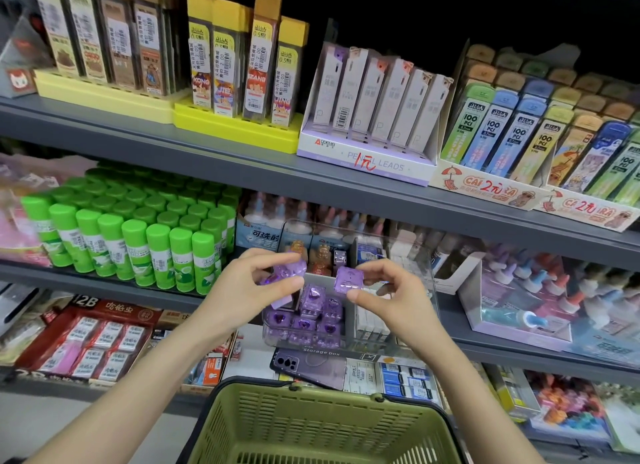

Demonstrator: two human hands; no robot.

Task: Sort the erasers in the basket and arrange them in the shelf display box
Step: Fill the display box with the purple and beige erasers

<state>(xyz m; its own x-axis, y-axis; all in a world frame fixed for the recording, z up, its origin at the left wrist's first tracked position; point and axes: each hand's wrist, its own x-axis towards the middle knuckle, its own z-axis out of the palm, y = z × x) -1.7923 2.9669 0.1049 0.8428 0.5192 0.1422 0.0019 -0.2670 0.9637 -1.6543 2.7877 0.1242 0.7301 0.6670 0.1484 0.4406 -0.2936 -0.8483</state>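
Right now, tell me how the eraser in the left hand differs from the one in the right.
The left-hand eraser sits tilted, partly covered by the thumb and fingers of the left hand. The right-hand eraser shows its square face, pinched at one edge by the right hand. The left hand seems to hold a second, paler piece too; the right hand holds one. Both are translucent purple, above the storage box.

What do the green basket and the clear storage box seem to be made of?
The green basket: likely moulded plastic with a matt finish, going by the regular rows of slots in its walls. The clear storage box: probably hard acrylic or a similar plastic, glossy; its walls are see-through and its edges catch light.
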